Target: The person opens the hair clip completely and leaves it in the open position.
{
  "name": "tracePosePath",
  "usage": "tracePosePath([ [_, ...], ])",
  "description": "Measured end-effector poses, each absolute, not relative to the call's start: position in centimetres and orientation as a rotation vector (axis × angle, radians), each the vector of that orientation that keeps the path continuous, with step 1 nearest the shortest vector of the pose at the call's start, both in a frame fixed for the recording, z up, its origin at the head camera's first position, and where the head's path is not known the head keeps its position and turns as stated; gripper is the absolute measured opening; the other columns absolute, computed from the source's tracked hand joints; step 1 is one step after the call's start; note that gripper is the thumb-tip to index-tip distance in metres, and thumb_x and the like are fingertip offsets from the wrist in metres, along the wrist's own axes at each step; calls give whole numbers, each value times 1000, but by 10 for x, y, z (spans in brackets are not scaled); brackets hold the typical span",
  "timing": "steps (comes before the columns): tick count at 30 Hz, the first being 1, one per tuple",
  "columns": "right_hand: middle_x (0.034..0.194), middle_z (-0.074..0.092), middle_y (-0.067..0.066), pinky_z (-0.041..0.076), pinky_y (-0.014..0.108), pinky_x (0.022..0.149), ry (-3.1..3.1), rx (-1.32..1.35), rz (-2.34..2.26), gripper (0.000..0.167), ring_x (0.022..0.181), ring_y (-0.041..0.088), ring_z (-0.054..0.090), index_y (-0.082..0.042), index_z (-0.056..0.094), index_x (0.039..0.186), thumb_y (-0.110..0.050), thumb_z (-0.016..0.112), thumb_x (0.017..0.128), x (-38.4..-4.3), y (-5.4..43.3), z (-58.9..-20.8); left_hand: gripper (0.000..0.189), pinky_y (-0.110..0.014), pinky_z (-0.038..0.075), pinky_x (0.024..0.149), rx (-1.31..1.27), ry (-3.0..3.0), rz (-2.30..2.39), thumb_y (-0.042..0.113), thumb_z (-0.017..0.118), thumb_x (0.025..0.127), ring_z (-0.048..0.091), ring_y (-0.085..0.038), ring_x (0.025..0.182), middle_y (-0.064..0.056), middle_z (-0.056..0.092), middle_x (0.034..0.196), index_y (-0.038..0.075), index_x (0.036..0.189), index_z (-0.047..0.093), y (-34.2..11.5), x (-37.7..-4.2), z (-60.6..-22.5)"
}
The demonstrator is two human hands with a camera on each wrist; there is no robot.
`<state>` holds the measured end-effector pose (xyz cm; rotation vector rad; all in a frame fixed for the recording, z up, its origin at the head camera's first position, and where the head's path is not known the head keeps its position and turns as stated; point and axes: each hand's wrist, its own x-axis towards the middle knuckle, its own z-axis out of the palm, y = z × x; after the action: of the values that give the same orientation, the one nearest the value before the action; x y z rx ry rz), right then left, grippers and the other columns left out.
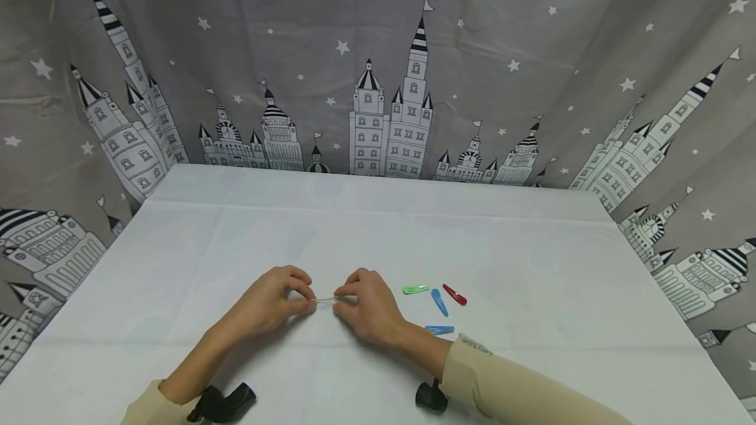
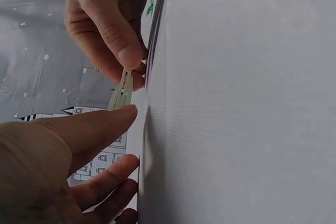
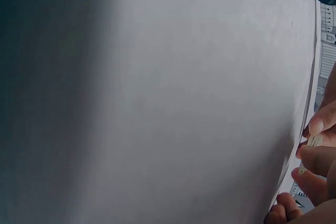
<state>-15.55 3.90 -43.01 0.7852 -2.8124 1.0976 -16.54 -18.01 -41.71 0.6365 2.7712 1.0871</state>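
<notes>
A pale, cream-coloured snap hair clip (image 1: 324, 300) is stretched between my two hands, just above the white table. My left hand (image 1: 273, 302) pinches one end of it between thumb and fingers. Its other end is pinched by my right hand (image 1: 371, 307). The left wrist view shows the slim clip (image 2: 122, 92) close up, its slotted body visible between the fingertips. In the right wrist view, fingers cover much of the clip (image 3: 315, 140).
To the right of my right hand lie a green clip (image 1: 415, 289), a blue clip (image 1: 440, 302), a red clip (image 1: 455, 294) and another blue clip (image 1: 440, 330). A bit of orange shows beside my right wrist. A grey castle-print curtain (image 1: 378, 31) hangs behind the white table (image 1: 378, 215).
</notes>
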Motion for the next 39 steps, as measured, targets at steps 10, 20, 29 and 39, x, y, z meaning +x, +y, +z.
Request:
tracePosePath([
  [10,97,56,1,41,24,77,-2825,767,1003,19,90,16,48,-6,79,100,-13,73,84,-152,36,-431,7,-54,43,92,617,2785,1101,16,80,83,56,-33,109,-2,65,107,20,79,76,-179,-166,-420],
  [20,99,57,1,41,23,78,-2854,780,947,21,91,16,48,-8,79,103,-15,73,84,-152,36,-430,8,-50,43,89,647,2820,1070,14,80,83,54,-30,105,-2,64,106,20,79,77,-179,-164,-422],
  [29,99,57,1,41,24,78,-2841,795,917,21,91,16,49,-9,79,102,-15,74,83,-152,37,-430,7,-50,42,89,644,2830,1057,13,80,82,53,-31,107,-2,63,106,19,80,77,-178,-163,-420],
  [39,100,58,3,43,26,79,-2828,805,950,21,91,19,50,-6,78,101,-13,75,82,-153,38,-431,7,-49,42,88,636,2833,1059,13,80,82,53,-30,107,-1,63,105,19,81,77,-177,-162,-421],
])
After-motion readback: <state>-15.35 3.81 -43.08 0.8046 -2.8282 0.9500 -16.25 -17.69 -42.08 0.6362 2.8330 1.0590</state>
